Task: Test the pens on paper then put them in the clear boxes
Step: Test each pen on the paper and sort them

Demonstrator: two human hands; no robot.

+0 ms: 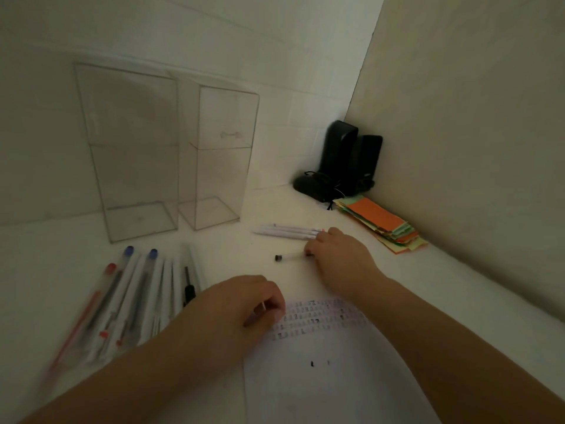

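Paper (336, 387), pens (128, 301), clear boxes (171, 154).

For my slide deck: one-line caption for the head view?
Right hand grips a clear pen; left hand rests on paper; clear boxes empty.

A desk corner in a home or small office — dim, with plain pale walls (214, 41) meeting just beyond the right hand (339, 255). The white desktop (458, 286) carries stationery: a row of capped pens (128, 298) left of the left hand (241, 310), a printed sheet of paper (321, 377) under both forearms, and a stack of coloured paper slips (382, 224) to the right of the right hand. Far beyond that hand, in the corner, stand two small black speakers (351, 154) with a tangled cable — ordinary computer-desk gear. Two tall clear boxes (134, 148) stand beyond the left hand.
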